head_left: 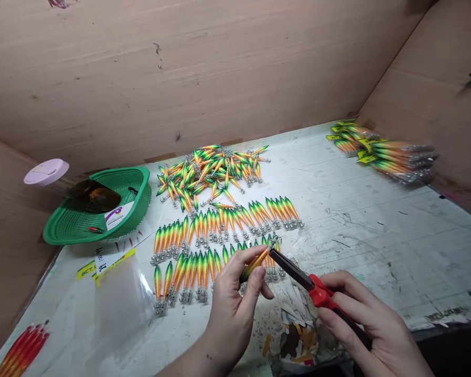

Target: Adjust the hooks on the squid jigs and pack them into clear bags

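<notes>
My left hand point(233, 298) is closed around a green and orange squid jig point(261, 260), with its hook end pointing up and right. In my right hand point(371, 319) are long-nose pliers point(292, 268) with red and black handles. The tips of the pliers meet the hook end of the jig; whether they grip it, I cannot tell. Behind my left hand lie a front row of matching jigs point(190, 272) and a second row point(220, 222), their hooks toward me. Farther back is a loose pile of the same jigs point(204, 175).
To the left stands a green basket point(141, 204) holding a dark item and a label. Clear plastic bags point(121, 298) with yellow headers lie before it. Red jigs point(23, 348) sit at the lower left, bagged jigs point(396, 154) at the back right. Board walls enclose the table.
</notes>
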A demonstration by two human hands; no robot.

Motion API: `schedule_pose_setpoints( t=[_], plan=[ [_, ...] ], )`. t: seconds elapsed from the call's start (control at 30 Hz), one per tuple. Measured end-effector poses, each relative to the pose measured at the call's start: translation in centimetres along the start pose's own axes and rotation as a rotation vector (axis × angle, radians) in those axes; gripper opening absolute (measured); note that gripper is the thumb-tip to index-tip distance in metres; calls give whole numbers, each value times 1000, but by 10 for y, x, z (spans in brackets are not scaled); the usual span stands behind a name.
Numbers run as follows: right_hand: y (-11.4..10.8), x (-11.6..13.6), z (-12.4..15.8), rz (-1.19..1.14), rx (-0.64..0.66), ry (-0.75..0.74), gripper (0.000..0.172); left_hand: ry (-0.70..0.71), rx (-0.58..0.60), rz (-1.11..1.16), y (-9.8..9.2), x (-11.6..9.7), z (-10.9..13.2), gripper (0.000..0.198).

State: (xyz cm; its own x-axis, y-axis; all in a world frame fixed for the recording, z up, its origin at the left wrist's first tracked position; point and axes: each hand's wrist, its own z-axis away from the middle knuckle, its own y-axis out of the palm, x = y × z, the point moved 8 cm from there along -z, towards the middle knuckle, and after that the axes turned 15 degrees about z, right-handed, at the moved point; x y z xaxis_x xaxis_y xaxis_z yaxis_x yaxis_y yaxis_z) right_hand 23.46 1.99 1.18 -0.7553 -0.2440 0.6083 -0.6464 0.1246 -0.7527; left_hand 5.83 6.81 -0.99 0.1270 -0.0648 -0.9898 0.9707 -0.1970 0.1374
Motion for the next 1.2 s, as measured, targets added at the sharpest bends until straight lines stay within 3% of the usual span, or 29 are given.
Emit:
schedule_pose_setpoints(
  t=[0.5, 0.77, 0.93, 1.0, 1.1, 1.2],
  plan=[
    [1, -2, -1, -33, 120, 17, 19, 82, 69, -80, 1, -7, 3, 28],
    [1, -2, 0, -162, 63, 113, 25, -65, -22, 118, 1, 15, 10, 29],
    [2, -12, 5, -76, 155, 47, 21, 59, -17, -5, -6, -7, 0, 23],
    [-6, -27, 9, -10, 105, 81, 19, 168, -12, -123, -9, -22, -13, 21],
    [-28, -54, 21, 91, -88, 206, 20, 302, 206, -380, 16, -24, -42, 21],
    [-44, -72, 34, 172, -216, 303, 25, 456, 509, -630, 58, -2, -63, 17]
  ],
)
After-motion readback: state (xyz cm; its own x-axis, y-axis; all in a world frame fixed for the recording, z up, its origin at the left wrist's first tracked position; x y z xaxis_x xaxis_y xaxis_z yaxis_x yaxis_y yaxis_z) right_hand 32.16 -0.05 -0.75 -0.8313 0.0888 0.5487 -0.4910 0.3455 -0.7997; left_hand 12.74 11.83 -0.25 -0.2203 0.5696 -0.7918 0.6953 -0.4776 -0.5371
